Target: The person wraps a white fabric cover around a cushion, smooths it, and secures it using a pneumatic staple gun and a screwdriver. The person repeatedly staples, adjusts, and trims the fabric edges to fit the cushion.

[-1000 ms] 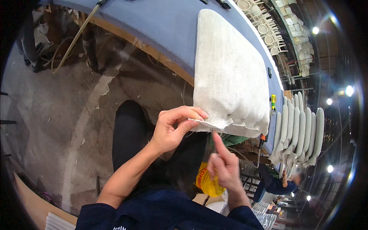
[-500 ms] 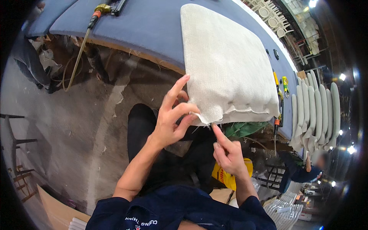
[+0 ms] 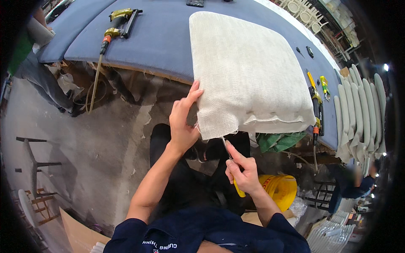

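The left hand [image 3: 183, 122] is raised with its fingers stretched out and spread, the fingertips resting against the near left edge of a cream woven cushion [image 3: 249, 71] and nothing gripped inside the palm. That cushion lies on a blue padded table [image 3: 156, 42] just ahead of the hand, its near corner hanging over the table's edge so the loose fabric droops toward both hands. The right hand [image 3: 244, 173], lower and to the right of the left one, is closed around the yellow handle of a screwdriver [image 3: 230, 158], whose thin metal shaft points up and away from the hand until its tip meets the underside of the overhanging cushion fabric. Just below and to the right of the right hand stands a yellow bucket [image 3: 280, 189]. Far ahead and to the left of the left hand a yellow staple gun [image 3: 120, 23] lies on the table with its hose trailing down off the edge.
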The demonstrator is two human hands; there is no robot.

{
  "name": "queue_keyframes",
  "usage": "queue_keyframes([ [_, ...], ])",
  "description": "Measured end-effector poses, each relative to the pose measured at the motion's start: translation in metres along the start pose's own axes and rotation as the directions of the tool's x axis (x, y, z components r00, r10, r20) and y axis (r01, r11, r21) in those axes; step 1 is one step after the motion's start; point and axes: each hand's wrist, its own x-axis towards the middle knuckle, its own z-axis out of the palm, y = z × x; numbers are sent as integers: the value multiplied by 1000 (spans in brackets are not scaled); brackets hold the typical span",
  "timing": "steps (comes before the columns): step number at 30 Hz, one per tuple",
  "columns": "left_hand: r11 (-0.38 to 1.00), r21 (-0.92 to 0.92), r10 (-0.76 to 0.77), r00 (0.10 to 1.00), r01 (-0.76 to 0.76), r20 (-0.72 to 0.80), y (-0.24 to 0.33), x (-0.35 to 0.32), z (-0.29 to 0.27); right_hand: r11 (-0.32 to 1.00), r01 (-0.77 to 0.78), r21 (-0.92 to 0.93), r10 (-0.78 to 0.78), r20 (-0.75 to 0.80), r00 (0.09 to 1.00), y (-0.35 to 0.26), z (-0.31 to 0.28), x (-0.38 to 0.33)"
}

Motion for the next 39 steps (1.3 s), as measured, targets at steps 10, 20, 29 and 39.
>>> queue_keyframes([
  [10,983,-162,75,993,-90,-93,-35,-21,31,995,55,80,-53,-19,998,20,8,9],
  [20,996,56,75,995,-72,-60,-11,-9,14,998,48,51,-48,-4,999,30,-9,0],
  [29,740,599,316,944,-306,91,-5,93,-19,813,-102,-574,-98,-307,947,-35,-153,-81],
  [39,704,376,154,646,-603,748,90,88,109,329,-633,-701,-367,-713,598,50,-476,-61],
])
